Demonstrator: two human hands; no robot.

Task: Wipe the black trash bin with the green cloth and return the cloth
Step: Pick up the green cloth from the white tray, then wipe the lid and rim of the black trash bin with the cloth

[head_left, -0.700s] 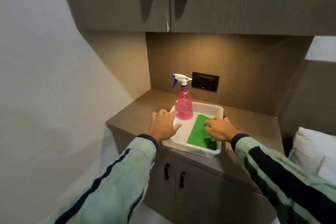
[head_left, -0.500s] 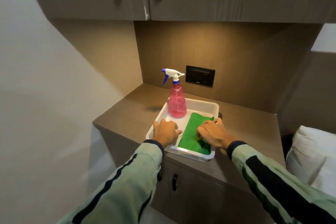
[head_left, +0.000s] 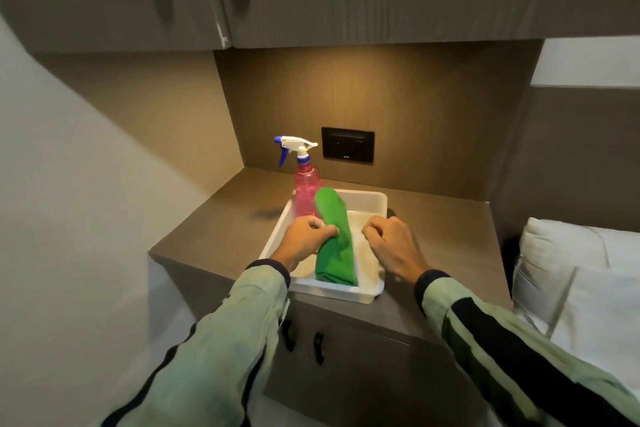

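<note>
The green cloth [head_left: 335,239] lies in the white plastic tray [head_left: 372,204], bunched into a long fold that runs from the tray's near rim toward the far wall; its far end rises in front of the pink spray bottle [head_left: 304,196]. The left hand [head_left: 304,242] is closed, thumb and fingers pinched on the cloth's left edge near the middle of its length. The right hand [head_left: 391,243] is curled into a loose fist over the right part of the tray, just beside the cloth; it holds nothing visible, and contact with the cloth cannot be determined. The spray bottle stands upright in the tray's far left corner, its white and blue trigger head pointing left. The tray rests on the brown countertop [head_left: 221,218], below a black wall socket plate [head_left: 348,144]. The black trash bin is outside the view
</note>
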